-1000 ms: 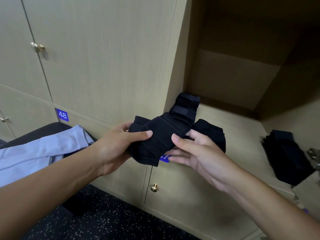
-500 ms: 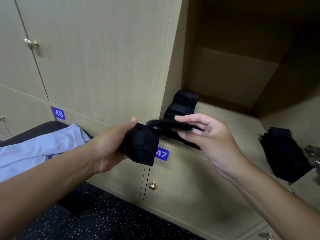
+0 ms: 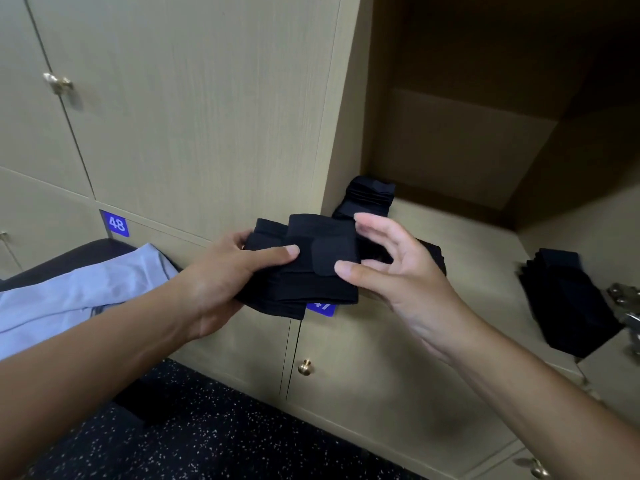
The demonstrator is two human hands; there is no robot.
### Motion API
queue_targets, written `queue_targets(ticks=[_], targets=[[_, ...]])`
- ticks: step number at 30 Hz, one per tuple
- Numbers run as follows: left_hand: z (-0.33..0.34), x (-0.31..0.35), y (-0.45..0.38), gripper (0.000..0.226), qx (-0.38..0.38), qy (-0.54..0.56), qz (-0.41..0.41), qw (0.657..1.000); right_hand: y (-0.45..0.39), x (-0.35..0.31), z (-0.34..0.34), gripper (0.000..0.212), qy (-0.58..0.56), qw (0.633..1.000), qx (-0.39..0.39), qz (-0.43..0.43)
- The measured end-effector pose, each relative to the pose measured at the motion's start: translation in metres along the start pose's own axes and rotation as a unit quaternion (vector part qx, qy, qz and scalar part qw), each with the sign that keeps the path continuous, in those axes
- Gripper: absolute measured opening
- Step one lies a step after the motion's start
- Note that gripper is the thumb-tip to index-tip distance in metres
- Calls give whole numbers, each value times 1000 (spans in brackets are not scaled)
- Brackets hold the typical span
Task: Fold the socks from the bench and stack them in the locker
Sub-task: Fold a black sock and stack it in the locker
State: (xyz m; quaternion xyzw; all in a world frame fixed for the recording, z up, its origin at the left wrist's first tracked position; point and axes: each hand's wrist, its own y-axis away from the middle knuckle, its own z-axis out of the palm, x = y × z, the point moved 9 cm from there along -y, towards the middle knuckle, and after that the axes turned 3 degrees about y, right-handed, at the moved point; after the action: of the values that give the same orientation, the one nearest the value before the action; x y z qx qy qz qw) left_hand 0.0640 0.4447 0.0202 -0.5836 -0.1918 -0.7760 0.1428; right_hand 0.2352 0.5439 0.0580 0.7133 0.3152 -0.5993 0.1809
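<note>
Left hand (image 3: 221, 275) thumb and curled fingers grip the folded black fabric sock (image 3: 304, 271), right hand (image 3: 398, 271) fingers spread, thumb tip touching its flap, held before the open beige wooden locker (image 3: 467, 237).

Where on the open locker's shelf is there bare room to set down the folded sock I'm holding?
The widest bare patch of the locker shelf lies between the black sock stack at the left wall and the dark sock pile at the right, running to the back. The left front corner is crowded: the stack, the folded sock and both hands.
</note>
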Motion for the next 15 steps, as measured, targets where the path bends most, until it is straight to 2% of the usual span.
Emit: queue_targets(ticks=[2, 5, 9, 12, 15], targets=[[3, 4, 1, 34, -3, -11, 24, 1000, -2, 6, 2, 72, 7, 1000, -4, 29], [7, 3, 1, 35, -19, -32, 35, 999, -4, 13, 2, 69, 27, 998, 13, 57], [6, -9, -3, 32, -35, -35, 9, 999, -8, 10, -2, 47, 54, 996, 22, 63], [2, -15, -8, 29, -18, -33, -9, 999, -24, 7, -23, 42, -24, 995, 77, 58], [5, -22, -11, 28, -16, -30, -22, 999, -43, 0, -48, 27, -139, 980, 132, 44]])
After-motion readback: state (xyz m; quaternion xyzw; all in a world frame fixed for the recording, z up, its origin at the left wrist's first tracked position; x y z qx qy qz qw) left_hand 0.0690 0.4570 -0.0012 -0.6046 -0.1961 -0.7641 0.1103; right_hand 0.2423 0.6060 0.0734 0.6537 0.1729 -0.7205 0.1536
